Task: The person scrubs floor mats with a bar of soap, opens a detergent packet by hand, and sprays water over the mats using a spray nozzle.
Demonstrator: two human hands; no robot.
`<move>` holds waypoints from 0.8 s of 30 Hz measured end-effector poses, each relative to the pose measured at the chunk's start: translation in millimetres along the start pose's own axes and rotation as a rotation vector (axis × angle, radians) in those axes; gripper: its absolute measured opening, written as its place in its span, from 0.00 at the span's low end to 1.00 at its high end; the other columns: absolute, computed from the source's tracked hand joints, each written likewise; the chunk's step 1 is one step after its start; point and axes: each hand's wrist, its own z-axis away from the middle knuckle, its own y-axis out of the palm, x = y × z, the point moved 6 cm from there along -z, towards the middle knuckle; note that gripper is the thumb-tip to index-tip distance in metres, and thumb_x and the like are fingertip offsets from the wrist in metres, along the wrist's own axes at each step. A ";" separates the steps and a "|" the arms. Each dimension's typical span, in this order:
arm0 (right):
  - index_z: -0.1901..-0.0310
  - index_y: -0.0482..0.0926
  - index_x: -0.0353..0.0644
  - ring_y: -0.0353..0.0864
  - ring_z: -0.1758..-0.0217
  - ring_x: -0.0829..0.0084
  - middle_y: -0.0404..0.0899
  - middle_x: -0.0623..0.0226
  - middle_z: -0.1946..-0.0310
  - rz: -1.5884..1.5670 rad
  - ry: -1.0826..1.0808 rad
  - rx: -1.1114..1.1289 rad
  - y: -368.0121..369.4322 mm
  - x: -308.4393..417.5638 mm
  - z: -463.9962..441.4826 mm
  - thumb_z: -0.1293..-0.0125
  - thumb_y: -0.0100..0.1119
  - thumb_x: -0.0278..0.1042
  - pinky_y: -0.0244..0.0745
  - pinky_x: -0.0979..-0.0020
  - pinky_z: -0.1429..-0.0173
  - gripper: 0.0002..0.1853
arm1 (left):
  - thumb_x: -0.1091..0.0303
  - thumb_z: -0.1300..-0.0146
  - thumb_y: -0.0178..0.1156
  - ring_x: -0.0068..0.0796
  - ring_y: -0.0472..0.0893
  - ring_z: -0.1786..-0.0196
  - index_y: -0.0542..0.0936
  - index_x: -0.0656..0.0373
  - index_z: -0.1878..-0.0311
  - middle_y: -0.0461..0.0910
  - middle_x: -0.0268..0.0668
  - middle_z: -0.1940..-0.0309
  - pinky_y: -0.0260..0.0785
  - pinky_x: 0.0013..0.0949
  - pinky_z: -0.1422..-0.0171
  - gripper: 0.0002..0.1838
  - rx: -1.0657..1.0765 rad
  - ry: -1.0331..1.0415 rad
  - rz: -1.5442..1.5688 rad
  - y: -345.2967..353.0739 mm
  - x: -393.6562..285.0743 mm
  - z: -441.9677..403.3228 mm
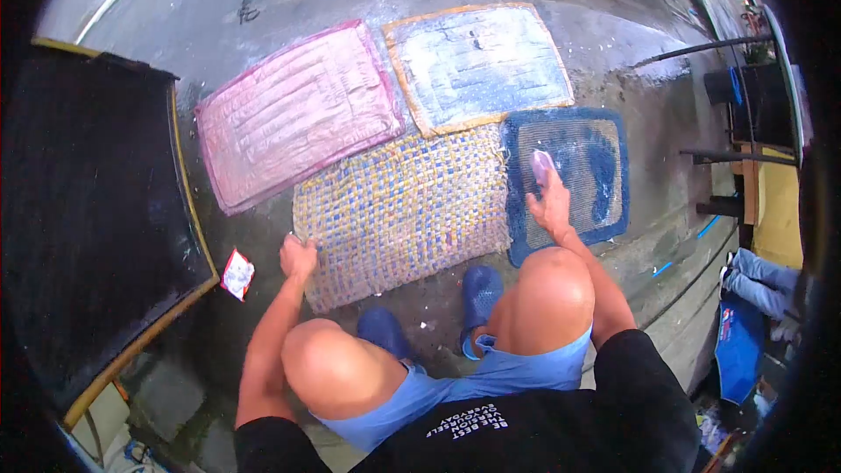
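Note:
At the left edge of a yellow, blue and white woven mat (403,210), my left hand (299,257) is closed with its fingers curled on the border. My right hand (552,206) grips a lilac oval object (542,164), a brush or a bar of soap; I cannot tell which. It is over the left part of a dark blue-bordered mat (613,149), whose middle is greyish and ribbed. Beyond the woven mat lie a pink quilted mat (298,109) and a pale blue mat with an orange border (477,66). All of them are flat on the wet ground.
A dark board with a wooden frame (109,210) stands on the left. Near it lies a small red and white packet (236,275). My feet in blue clogs (481,298) are just below the woven mat. At right are a person's jeans-clad legs (764,280) and a blue object (738,350).

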 end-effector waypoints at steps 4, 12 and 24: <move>0.36 0.67 0.36 0.85 0.56 0.52 0.80 0.51 0.48 -0.308 -0.133 0.034 14.8 56.6 -1.6 0.53 0.75 0.32 0.80 0.55 0.51 0.40 | 0.59 0.39 0.66 0.25 0.77 0.67 0.83 0.62 0.63 0.82 0.31 0.70 0.69 0.37 0.64 0.14 0.427 0.127 0.347 4.1 -31.8 -5.9; 0.34 0.67 0.37 0.79 0.43 0.64 0.79 0.58 0.45 -1.133 0.070 0.446 -32.1 170.9 -21.5 0.52 0.84 0.47 0.74 0.59 0.37 0.48 | 0.57 0.31 0.59 0.21 0.76 0.63 0.82 0.59 0.62 0.80 0.30 0.68 0.68 0.33 0.60 0.14 0.782 0.595 0.368 -53.4 -315.3 140.3; 0.45 0.78 0.38 0.80 0.48 0.74 0.82 0.69 0.52 -0.962 0.208 -0.529 -228.6 -10.6 -8.0 0.43 0.73 0.21 0.76 0.69 0.41 0.23 | 0.59 0.31 0.62 0.22 0.78 0.62 0.84 0.65 0.60 0.84 0.32 0.67 0.72 0.33 0.55 0.15 0.707 1.278 0.838 0.5 -522.9 299.2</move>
